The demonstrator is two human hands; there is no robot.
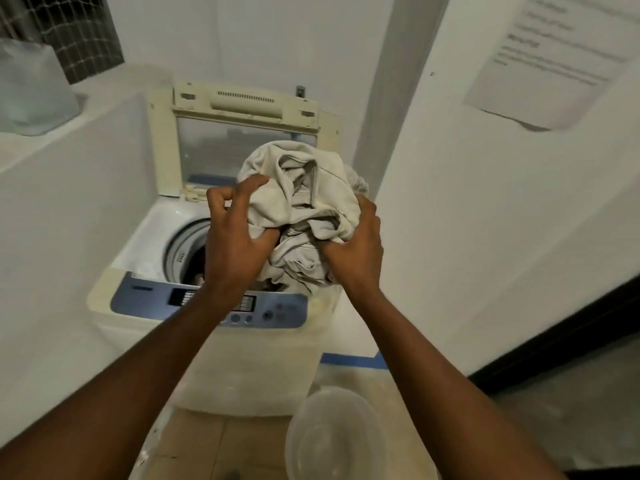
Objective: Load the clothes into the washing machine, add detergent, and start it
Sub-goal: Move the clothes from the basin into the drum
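Note:
A cream top-loading washing machine (135, 244) stands in front of me with its lid (242, 133) raised against the wall. Both hands hold a bunched beige garment (311, 202) above the open drum (183, 247). My left hand (232, 237) grips the bundle's left side with some fingers loosely curled. My right hand (356, 251) clutches its lower right side. A little dark clothing shows inside the drum below the bundle. The blue control panel (145, 299) runs along the machine's front edge, partly hidden by my left forearm.
A clear plastic tub (332, 441) sits on the floor at the machine's front right. A white partition wall (69, 220) flanks the left, a white wall with a paper notice (554, 57) the right. A pale bag (31, 88) rests on the left ledge.

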